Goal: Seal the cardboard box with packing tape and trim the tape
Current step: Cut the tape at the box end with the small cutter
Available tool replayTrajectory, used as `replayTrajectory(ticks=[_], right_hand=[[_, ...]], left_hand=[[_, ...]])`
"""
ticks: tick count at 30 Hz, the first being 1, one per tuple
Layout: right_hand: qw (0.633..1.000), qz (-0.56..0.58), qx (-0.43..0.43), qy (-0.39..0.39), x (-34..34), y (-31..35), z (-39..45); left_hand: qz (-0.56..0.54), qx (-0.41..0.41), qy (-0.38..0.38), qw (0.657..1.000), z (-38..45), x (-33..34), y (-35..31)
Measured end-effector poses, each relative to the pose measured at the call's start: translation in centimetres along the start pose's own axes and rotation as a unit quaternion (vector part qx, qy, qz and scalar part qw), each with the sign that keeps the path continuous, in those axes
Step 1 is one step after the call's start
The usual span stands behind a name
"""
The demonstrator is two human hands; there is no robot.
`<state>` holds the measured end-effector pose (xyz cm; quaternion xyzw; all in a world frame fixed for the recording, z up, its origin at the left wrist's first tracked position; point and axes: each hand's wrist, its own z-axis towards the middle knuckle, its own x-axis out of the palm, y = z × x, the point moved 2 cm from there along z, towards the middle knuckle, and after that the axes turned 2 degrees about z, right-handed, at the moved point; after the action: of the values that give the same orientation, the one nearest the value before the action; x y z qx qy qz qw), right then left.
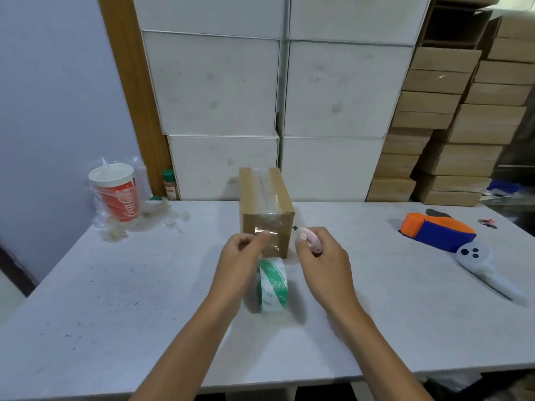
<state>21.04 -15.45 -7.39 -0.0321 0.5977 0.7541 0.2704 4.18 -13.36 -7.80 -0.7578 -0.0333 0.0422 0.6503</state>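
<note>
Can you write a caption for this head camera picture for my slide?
Left hand pinches clear tape on a small brown cardboard box; right hand holds a pink cutter.

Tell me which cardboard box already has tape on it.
The small brown box on the table, just beyond both hands, has clear tape along its top and down its near face. The brown boxes stacked at the right show no such strip.

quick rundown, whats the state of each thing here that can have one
cardboard box: flaps closed, clear tape along the top seam and down the near face
tape roll: on edge on the table, strip not yet cut from the box
pink cutter: held in the right hand, tip toward the box
left hand: pinching the tape strip
cola cup: upright, inside a plastic bag
tape dispenser: lying unused
</note>
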Motion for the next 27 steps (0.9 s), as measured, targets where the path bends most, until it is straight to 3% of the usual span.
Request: replayTrajectory(ticks=[6,15,27], right_hand=[[0.996,0.017,-0.057,0.064,0.8,3.2,0.7],[0.958,-0.160,-0.147,0.187,2.3,3.8,2.6],[0.933,-0.225,-0.171,0.223,1.6,4.4,3.4]], left_hand=[[0.002,0.019,0.035,0.999,-0.6,0.4,-0.4],[-0.026,0.041,-0.002,0.999,-0.5,0.9,-0.2],[0.003,0.097,-0.026,0.995,-0.1,0.9,0.1]])
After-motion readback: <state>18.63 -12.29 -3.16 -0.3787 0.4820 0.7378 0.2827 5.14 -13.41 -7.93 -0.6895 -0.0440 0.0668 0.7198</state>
